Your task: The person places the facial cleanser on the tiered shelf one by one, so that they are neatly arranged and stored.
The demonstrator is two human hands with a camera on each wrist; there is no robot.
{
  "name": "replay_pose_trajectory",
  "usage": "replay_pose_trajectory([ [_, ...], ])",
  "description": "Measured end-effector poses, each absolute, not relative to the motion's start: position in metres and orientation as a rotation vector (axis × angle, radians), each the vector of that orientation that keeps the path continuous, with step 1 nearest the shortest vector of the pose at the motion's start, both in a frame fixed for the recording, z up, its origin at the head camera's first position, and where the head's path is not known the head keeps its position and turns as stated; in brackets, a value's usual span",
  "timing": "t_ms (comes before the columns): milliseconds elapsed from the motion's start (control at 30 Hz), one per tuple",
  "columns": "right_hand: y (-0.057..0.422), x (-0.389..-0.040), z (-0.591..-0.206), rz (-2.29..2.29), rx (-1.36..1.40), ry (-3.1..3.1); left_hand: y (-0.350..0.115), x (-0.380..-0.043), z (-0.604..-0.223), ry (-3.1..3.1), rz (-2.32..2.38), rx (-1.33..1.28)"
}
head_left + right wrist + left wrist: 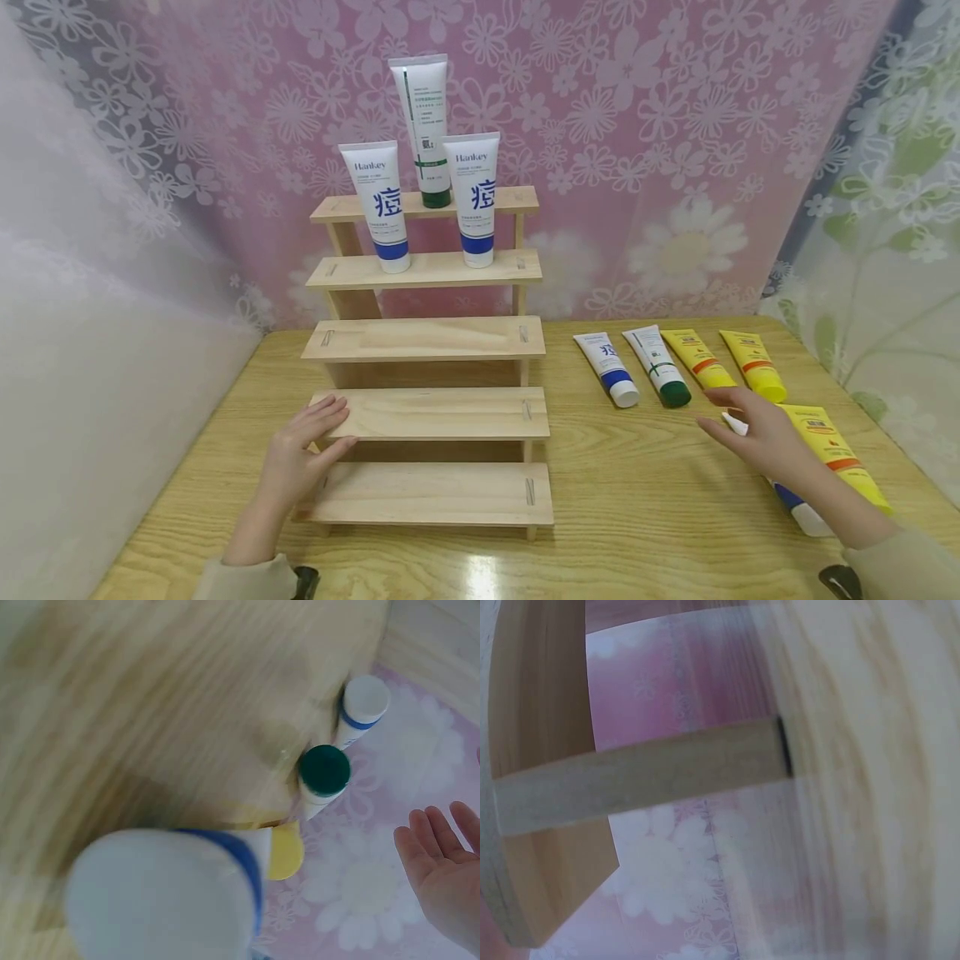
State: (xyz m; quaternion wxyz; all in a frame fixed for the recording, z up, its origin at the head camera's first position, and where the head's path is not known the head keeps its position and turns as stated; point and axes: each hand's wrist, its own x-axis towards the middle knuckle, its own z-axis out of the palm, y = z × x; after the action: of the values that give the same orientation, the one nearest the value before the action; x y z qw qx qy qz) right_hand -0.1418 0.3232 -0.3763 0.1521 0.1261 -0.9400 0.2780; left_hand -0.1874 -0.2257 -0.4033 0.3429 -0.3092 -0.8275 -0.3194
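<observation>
My left hand rests on the left end of the second-lowest step of a wooden tiered stand, its thumb by the step's front edge. In the left wrist view, only the stand's boards show at close range. On the right, my right hand hovers with relaxed fingers over a white tube with a blue band, partly hiding it. The right wrist view shows those fingers apart from the tube's large white cap. A yellow tube lies beside that tube.
Two white-and-blue tubes stand on the second-highest step, and a white-and-green tube on the top one. Lying at the table's back right are a white-blue tube, a white-green tube and two yellow tubes. A flowered curtain hangs behind.
</observation>
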Motion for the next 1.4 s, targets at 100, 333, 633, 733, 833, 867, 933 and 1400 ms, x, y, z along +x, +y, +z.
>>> replay_pose_trajectory([
  [100, 0.328, -0.140, -0.380, 0.795, 0.338, -2.712, -0.226, -0.187, -0.403, -2.150, -0.831, -0.806],
  [333, 0.342, -0.135, -0.388, 0.778, 0.290, -2.733, -0.227, -0.187, -0.402, -2.159, -0.814, -0.801],
  [633, 0.360, -0.133, -0.397, 0.747, 0.232, -2.781, -0.228, -0.188, -0.404, -2.137, -0.809, -0.806],
  [733, 0.365, -0.133, -0.399, 0.742, 0.213, -2.816, -0.228, -0.188, -0.405, -2.137, -0.807, -0.803],
  [833, 0.371, -0.132, -0.400, 0.748, 0.193, -2.867, -0.228, -0.187, -0.405, -2.140, -0.804, -0.799],
  [867, 0.373, -0.132, -0.401, 0.752, 0.183, -2.888, -0.228, -0.187, -0.404, -2.141, -0.803, -0.798],
  [933, 0.376, -0.132, -0.402, 0.760, 0.156, -2.926, -0.227, -0.187, -0.404, -2.142, -0.806, -0.797],
  [1400, 0.395, -0.134, -0.397, 0.614, -0.042, -3.109, -0.227, -0.187, -0.403, -2.170, -0.803, -0.785],
])
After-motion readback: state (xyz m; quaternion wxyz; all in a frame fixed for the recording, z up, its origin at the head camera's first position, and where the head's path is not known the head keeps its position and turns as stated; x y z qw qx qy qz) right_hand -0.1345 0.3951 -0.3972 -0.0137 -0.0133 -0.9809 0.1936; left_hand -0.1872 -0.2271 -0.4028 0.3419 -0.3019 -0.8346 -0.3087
